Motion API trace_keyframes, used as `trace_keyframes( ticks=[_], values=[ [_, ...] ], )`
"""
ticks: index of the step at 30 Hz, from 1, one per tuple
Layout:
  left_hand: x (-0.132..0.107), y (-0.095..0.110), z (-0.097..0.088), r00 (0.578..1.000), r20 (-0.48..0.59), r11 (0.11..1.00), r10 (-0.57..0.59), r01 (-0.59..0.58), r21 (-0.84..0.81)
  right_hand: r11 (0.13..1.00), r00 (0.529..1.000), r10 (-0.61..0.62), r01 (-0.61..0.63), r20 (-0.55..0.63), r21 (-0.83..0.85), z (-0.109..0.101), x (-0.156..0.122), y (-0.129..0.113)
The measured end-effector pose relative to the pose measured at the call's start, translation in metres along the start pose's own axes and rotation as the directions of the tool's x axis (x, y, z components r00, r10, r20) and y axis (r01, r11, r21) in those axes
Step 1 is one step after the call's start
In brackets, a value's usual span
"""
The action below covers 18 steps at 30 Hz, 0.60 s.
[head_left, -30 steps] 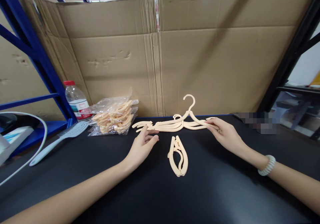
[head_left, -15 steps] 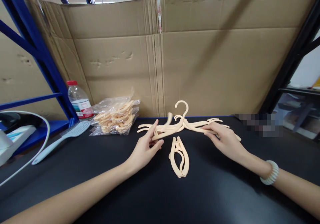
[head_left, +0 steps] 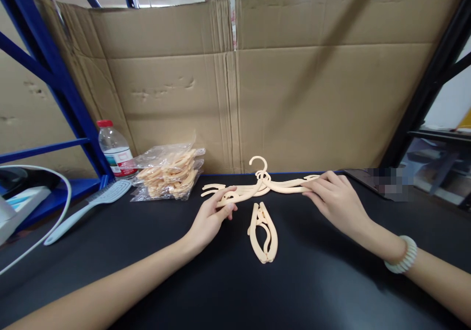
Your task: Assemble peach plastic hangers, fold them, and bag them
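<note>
On a black worktop, a cream plastic folding clothes hanger lies spread out toward the far edge, its curved hook pointing away. Both hands have hold of it: the left hand pinches its left end between thumb and fingers, while the right hand, nearly closed, grips its right arm. Since a moment ago, the left hand has gone from loosely spread fingers to a firm pinch, and the hook has dropped lower and shifted left. The hanger now appears fully unfolded and settled low over other opened cream hangers just behind it; whether it touches them is unclear. Nearer, a folded cream plastic hanger lies apart. Far left sits a clear plastic bag of cream hangers.
</note>
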<state>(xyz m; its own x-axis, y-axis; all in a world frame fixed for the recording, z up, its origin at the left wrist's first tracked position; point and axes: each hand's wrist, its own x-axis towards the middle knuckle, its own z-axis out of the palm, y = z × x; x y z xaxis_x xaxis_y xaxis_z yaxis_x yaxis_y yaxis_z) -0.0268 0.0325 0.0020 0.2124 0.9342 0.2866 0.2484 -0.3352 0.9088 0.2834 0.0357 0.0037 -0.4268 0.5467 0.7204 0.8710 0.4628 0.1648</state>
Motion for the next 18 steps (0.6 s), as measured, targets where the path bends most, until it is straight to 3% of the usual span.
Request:
trace_keyframes(
  ticks=[6,10,14,18],
  values=[
    [-0.001,0.004,0.001,1.000,0.024,0.998,-0.011,0.012,-0.056,0.958,0.998,0.021,-0.035,-0.053,-0.284,-0.007,0.000,-0.006],
    [-0.001,0.005,0.000,1.000,0.026,0.998,-0.009,0.011,-0.061,0.938,0.992,-0.068,0.029,-0.103,-0.344,-0.008,0.001,-0.010],
    [-0.001,0.003,0.000,1.000,0.022,0.997,-0.019,0.020,-0.078,0.979,0.991,-0.030,0.003,-0.130,-0.204,-0.006,0.000,-0.011],
    [0.000,0.002,0.000,1.000,0.012,0.994,-0.017,0.018,-0.106,0.982,0.984,0.111,-0.086,-0.142,0.169,-0.001,0.001,-0.013]
  ],
)
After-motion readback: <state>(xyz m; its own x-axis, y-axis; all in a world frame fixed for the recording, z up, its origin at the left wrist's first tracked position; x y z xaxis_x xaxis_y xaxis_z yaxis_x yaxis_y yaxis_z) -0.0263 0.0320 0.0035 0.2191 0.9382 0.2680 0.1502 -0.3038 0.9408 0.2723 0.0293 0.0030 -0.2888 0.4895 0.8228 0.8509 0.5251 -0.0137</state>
